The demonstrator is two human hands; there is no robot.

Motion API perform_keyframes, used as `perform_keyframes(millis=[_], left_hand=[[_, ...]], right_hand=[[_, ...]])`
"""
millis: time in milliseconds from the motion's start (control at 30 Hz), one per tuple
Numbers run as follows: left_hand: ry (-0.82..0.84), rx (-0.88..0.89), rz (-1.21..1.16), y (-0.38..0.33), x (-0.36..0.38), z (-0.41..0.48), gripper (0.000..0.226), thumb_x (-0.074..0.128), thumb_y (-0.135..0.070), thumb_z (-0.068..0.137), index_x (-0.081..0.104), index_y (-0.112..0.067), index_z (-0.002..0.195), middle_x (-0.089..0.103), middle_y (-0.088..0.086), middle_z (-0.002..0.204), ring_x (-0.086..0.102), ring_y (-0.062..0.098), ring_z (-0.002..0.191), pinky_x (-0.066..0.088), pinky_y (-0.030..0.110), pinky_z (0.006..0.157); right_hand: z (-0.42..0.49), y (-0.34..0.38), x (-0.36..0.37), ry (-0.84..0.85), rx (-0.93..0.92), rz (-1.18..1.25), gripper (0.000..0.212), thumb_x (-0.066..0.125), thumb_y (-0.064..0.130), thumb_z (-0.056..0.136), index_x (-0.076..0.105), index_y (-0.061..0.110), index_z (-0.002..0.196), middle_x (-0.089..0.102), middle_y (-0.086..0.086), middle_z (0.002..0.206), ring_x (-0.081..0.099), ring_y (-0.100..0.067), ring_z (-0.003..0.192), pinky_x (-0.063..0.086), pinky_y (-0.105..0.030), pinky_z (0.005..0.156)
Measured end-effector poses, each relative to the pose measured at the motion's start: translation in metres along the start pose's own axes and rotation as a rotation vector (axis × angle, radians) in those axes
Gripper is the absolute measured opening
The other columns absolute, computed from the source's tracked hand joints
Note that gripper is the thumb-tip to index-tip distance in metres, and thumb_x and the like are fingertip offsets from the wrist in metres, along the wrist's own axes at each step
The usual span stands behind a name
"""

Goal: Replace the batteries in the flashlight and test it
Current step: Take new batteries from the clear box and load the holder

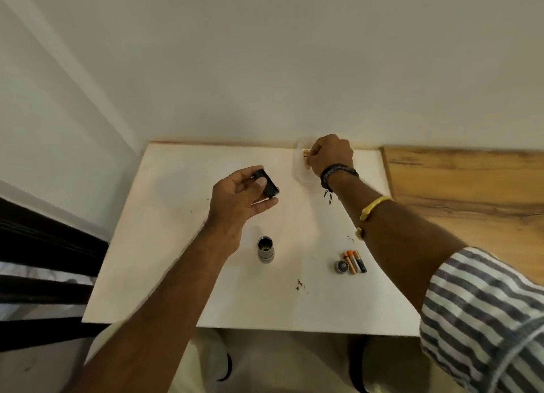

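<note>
Head view only. Mid-swap: flashlight dismantled, fresh cells being fetched, judging by the layout.

Left hand [235, 200] gripping black battery holder [266, 183] between thumb and fingers, raised off white table [176, 275]; holder contents not visible.

Right hand [331, 154] clenching around something orange-tipped, probably a battery [306, 155], at a clear plastic container [300, 169] by the far edge; contents too faint to tell.

Sitting just below left hand: silver flashlight body [265, 250], upright, open end up, looking empty. Lying under right forearm: three loose batteries [355, 261] touching side by side, tail cap [342, 266] beside them.

Next, likely: bringing battery to holder, minding polarity.
</note>
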State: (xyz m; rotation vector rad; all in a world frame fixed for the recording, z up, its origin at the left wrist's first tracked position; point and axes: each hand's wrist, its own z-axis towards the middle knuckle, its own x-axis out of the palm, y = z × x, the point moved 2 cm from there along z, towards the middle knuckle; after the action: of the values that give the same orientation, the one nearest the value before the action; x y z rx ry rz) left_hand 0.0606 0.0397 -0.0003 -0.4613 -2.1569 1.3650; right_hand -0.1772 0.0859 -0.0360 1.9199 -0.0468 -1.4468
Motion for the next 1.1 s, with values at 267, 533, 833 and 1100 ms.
perform_keyframes(millis=[267, 533, 833, 1100], left_hand=[[0.033, -0.004, 0.0, 0.008, -0.013, -0.001, 0.028, 0.059, -0.004, 0.098, 0.062, -0.003, 0.126, 0.069, 0.02, 0.115, 0.073, 0.036, 0.101, 0.062, 0.043, 0.083], [0.069, 0.06, -0.093, -0.009, -0.005, -0.036, 0.028, 0.063, -0.007, 0.096, 0.065, -0.01, 0.124, 0.073, 0.02, 0.108, 0.073, 0.039, 0.099, 0.062, 0.04, 0.08], [0.186, 0.042, -0.107, 0.015, 0.012, -0.109, 0.03, 0.06, -0.013, 0.098, 0.064, -0.016, 0.128, 0.073, 0.01, 0.12, 0.072, 0.034, 0.106, 0.061, 0.039, 0.083], [0.206, 0.017, -0.077, 0.046, 0.012, -0.145, 0.031, 0.065, -0.015, 0.095, 0.066, -0.016, 0.126, 0.074, 0.01, 0.117, 0.072, 0.034, 0.105, 0.061, 0.039, 0.079]], right_hand=[[0.011, 0.004, 0.015, 0.02, -0.012, -0.17, 0.022, 0.072, 0.015, 0.084, 0.071, 0.011, 0.105, 0.07, -0.015, 0.107, 0.068, -0.039, 0.1, 0.055, -0.037, 0.078], [-0.046, 0.007, -0.032, -0.101, -0.068, 0.255, 0.03, 0.071, 0.02, 0.084, 0.073, 0.027, 0.113, 0.076, -0.002, 0.09, 0.072, -0.026, 0.089, 0.06, -0.038, 0.081], [-0.208, -0.004, -0.08, 0.002, -0.101, 0.965, 0.025, 0.067, 0.006, 0.093, 0.075, 0.016, 0.114, 0.077, -0.011, 0.082, 0.078, -0.026, 0.077, 0.065, -0.037, 0.069], [-0.288, -0.03, -0.073, -0.047, -0.268, 0.77, 0.022, 0.076, 0.01, 0.09, 0.075, 0.018, 0.111, 0.078, -0.003, 0.088, 0.075, -0.021, 0.083, 0.064, -0.047, 0.074]])
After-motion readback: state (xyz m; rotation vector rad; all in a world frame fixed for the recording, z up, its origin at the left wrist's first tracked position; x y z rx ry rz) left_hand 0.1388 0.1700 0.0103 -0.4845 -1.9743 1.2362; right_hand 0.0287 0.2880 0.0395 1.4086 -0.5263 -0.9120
